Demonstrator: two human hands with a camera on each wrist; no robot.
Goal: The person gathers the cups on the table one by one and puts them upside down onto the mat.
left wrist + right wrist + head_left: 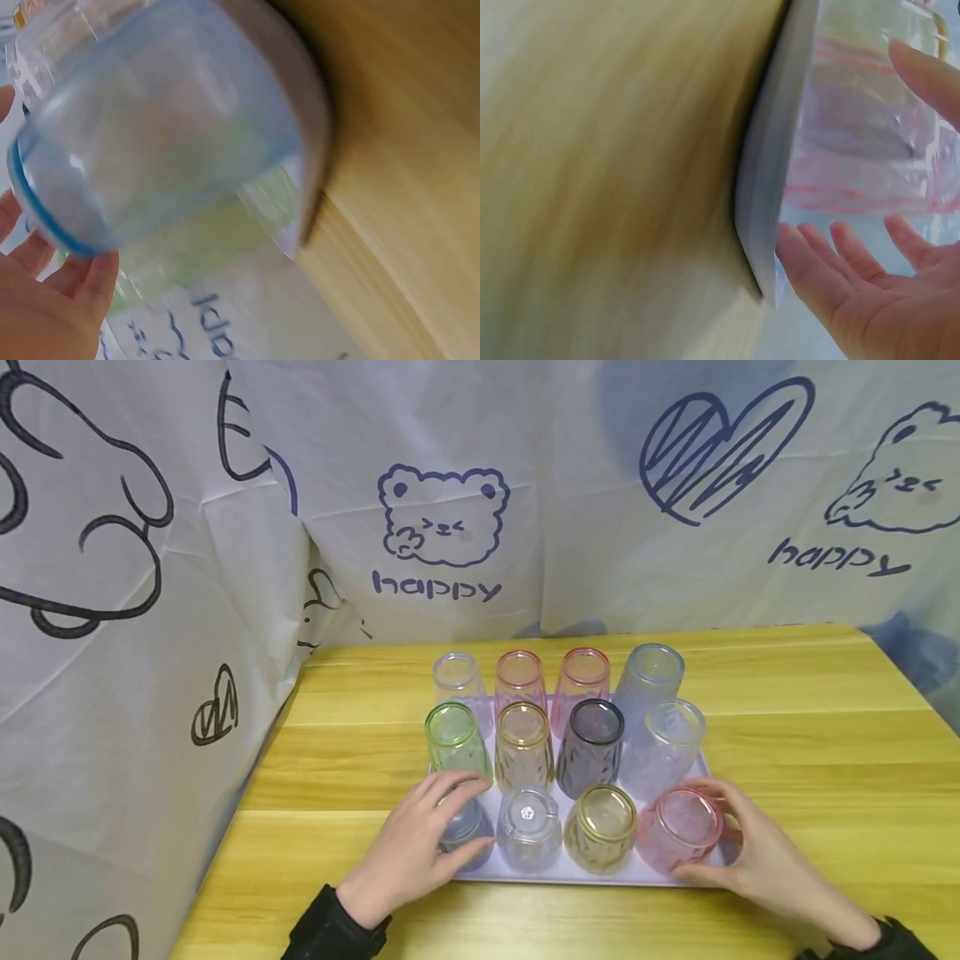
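Tinted glasses stand upside down in three rows on a pale lilac tray (585, 882). My left hand (420, 835) curves around the blue glass (165, 127) at the tray's front left corner, fingertips right at its blue-ringed end in the left wrist view. At the front right corner, my right hand (757, 852) spreads around a pink glass (681, 831), thumb in front and fingers behind. In the right wrist view its fingers (847, 259) are loosely extended, a little apart from the pink glass. Between them in the front row stand a clear glass (529, 831) and a yellow glass (602, 831).
Behind are a green glass (453, 743), an amber one (523, 747), a dark grey one (592, 752) and several more. The tray lies on a wood-grain table (360, 735). A white cloth (577, 560) with drawings hangs behind and at the left.
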